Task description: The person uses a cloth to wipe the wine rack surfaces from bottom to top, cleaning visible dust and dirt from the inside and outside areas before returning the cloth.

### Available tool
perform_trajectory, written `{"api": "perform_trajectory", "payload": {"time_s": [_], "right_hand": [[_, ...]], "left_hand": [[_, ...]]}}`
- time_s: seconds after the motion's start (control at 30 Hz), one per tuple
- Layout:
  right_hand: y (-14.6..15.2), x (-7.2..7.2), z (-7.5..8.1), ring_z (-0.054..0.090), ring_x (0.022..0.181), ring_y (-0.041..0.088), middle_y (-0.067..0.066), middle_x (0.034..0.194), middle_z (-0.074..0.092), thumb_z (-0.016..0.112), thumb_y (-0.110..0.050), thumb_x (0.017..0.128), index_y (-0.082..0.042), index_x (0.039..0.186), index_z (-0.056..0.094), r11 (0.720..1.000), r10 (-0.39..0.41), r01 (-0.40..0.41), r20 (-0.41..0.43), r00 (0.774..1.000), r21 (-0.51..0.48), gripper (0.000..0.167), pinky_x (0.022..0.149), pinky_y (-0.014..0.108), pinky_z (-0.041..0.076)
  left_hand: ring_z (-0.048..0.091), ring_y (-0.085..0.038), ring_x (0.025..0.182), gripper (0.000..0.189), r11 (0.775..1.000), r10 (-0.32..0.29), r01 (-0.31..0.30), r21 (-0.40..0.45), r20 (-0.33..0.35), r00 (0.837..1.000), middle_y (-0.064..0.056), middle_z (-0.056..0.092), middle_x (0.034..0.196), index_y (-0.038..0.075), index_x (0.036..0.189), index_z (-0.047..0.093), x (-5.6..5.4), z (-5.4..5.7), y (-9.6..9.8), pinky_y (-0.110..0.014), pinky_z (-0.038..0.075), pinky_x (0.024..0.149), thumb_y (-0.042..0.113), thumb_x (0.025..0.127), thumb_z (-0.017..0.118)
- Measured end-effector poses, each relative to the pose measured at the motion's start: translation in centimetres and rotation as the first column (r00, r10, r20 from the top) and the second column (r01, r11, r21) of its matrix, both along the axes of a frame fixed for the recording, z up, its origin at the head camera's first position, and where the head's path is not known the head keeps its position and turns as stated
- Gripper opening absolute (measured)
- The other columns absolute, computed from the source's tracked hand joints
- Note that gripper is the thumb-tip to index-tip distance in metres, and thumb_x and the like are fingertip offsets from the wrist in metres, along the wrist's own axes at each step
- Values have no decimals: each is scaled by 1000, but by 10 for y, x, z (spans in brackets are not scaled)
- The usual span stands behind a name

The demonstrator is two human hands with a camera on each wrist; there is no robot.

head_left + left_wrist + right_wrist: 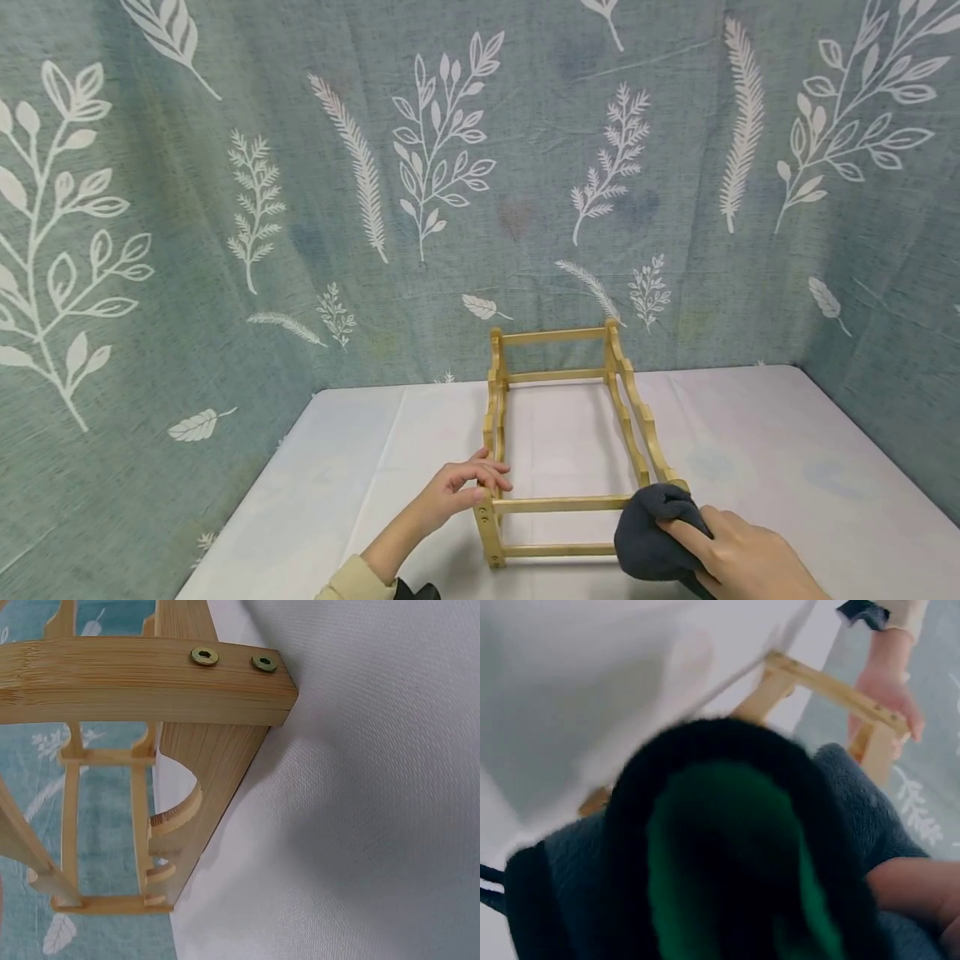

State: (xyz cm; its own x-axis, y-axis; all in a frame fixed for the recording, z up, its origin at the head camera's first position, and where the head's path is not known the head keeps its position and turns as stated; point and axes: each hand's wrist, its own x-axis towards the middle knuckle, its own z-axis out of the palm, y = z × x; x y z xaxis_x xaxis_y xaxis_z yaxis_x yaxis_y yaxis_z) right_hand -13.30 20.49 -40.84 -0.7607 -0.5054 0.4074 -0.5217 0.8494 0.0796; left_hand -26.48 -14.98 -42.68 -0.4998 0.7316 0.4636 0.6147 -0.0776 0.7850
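A light wooden rack (558, 504) with wavy side rails and straight crossbars stands lengthwise on the white table. My left hand (453, 492) holds its near left corner, fingers over the side rail and thumb at the top of the end post. My right hand (738, 550) grips a bunched dark grey cloth (652, 542) against the near right corner, which the cloth covers. Seen from the left wrist, the rack's end post (135, 682) shows two brass-coloured screws. In the right wrist view the cloth (862, 802) fills the foreground, with a blurred dark fold and green inside it.
White cloth covers the table (750, 450). A green-grey curtain (525, 208) with white leaf prints hangs behind and along both sides. Something small and black (416, 590) is by the left sleeve at the bottom edge.
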Motion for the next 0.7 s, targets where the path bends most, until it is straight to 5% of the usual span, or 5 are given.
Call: {"api": "perform_trajectory", "payload": {"time_s": [0.1, 0.23, 0.33, 0.47, 0.7], "right_hand": [[-10, -5, -3, 41, 53, 4, -4, 69, 48, 80, -25, 66, -19, 107, 62, 987, 159, -160, -59, 986, -20, 46, 42, 16, 30], [-23, -11, -15, 27, 52, 0, -5, 70, 45, 63, -48, 80, -23, 105, 65, 961, 275, -277, -221, 936, 22, 34, 43, 12, 22], [-21, -14, -24, 17, 53, 0, -7, 68, 39, 41, -60, 88, -27, 100, 65, 967, 255, -251, -283, 925, 51, 42, 43, 12, 17], [-8, -13, -24, 19, 51, 2, -7, 65, 36, 18, -46, 98, -26, 98, 66, 978, 204, -208, -341, 918, 24, 52, 42, 14, 17], [21, -4, -9, 33, 52, 0, -8, 66, 42, 10, -50, 92, -23, 108, 62, 989, 81, -114, -300, 950, -94, 61, 41, 15, 27]], "left_hand": [[49, -14, 119, 25, 1000, -5, 5, 15, 11, 1000, -27, 61, 101, -9, 84, 53, 0, -1, -1, -18, 8, 111, 12, 96, 46], [50, -16, 119, 27, 1000, -12, 12, 23, 17, 1000, -26, 61, 100, -7, 85, 54, 1, 0, 3, -18, 8, 111, 15, 96, 46], [50, -20, 119, 25, 1000, -19, 18, 25, 36, 999, -26, 61, 100, -6, 86, 55, 1, -1, 6, -19, 8, 111, 15, 96, 47], [51, -23, 118, 26, 999, -23, 22, 28, 36, 999, -26, 61, 100, -7, 86, 55, 1, -2, 6, -19, 7, 112, 16, 96, 47], [51, -20, 118, 33, 999, -12, 11, 33, 8, 1000, -26, 62, 99, -9, 84, 53, 1, 0, 3, -20, 7, 112, 20, 96, 46]]}}
